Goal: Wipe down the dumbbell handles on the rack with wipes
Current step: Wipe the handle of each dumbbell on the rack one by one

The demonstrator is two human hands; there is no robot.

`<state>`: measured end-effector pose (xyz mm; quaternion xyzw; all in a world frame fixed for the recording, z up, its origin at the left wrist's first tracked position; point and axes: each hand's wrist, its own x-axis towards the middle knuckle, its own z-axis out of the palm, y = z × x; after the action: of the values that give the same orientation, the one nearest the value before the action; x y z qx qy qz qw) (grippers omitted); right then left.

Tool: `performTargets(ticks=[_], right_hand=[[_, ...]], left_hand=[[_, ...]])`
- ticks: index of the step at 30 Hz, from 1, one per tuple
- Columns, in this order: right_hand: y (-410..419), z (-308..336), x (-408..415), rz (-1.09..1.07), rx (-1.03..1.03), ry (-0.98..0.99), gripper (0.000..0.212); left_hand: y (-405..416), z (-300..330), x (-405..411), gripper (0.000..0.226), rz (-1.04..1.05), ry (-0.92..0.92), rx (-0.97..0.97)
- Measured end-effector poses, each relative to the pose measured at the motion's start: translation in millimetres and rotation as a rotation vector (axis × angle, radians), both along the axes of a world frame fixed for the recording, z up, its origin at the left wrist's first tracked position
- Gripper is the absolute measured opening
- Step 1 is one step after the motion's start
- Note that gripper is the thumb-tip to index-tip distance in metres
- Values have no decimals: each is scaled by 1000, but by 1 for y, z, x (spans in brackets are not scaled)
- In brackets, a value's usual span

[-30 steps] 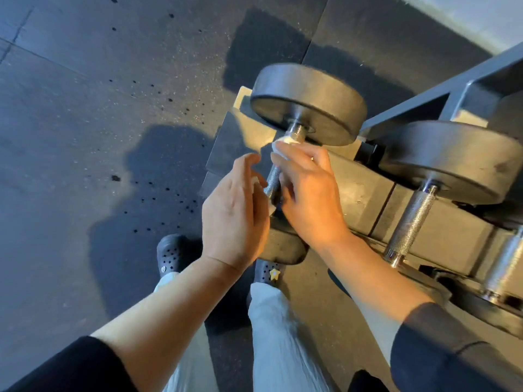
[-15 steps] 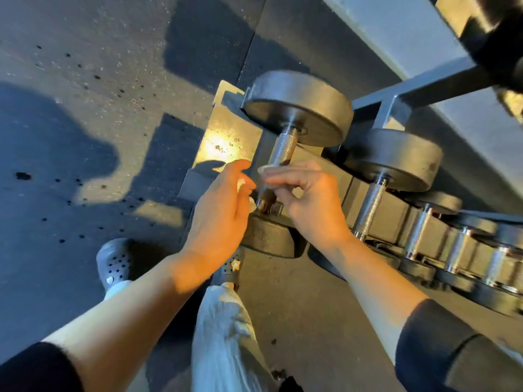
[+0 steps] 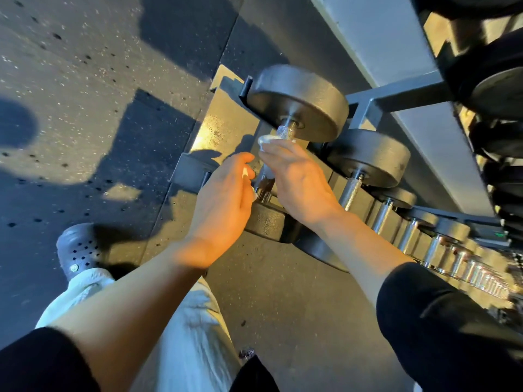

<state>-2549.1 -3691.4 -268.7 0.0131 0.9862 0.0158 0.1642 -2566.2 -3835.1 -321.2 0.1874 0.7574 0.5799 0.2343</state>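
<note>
The first dumbbell (image 3: 297, 103) lies on the rack (image 3: 396, 100) at the end of the row, its far disc at about one o'clock from the hands and its near disc (image 3: 266, 222) tucked under them. Its knurled handle (image 3: 284, 132) runs between the two discs and shows bare just below the far disc and again lower down between the hands.

The right hand (image 3: 300, 179) is curled round the upper part of the handle with a white wipe (image 3: 266, 141) pressed between its fingers and the metal; a bunch of the wipe pokes out at the hand's eleven o'clock edge. The left hand (image 3: 223, 202) sits just beside it at nine o'clock, fingers fairly straight and close together, with a bit of white tissue (image 3: 245, 173) showing at its fingertips against the handle's lower part; how firmly it holds that piece I cannot tell.

At three o'clock from the hands the next dumbbell (image 3: 370, 157) rests in the rack, and a long line of further dumbbells (image 3: 441, 244) trails off toward four o'clock, blurring with distance. The speckled rubber floor (image 3: 85, 108) spreads to the nine o'clock side, crossed by sunlit patches and shadows. A dark perforated clog (image 3: 77, 250) stands at seven o'clock below pale trousers (image 3: 192, 335).
</note>
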Motion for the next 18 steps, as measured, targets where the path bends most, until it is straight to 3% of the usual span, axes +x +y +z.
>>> performTargets(ticks=[4, 10, 14, 18], right_hand=[[-4, -1, -2, -45, -39, 41, 35], [-5, -10, -5, -79, 140, 116, 25], [-8, -7, -5, -68, -3, 150, 20], [-9, 3, 1, -158, -231, 44, 28]], left_hand=[[0, 0, -1, 42, -8, -3, -7], [0, 1, 0, 43, -3, 3, -11], [-1, -2, -1, 43, -7, 12, -9], [-2, -5, 0, 42, -10, -45, 30]])
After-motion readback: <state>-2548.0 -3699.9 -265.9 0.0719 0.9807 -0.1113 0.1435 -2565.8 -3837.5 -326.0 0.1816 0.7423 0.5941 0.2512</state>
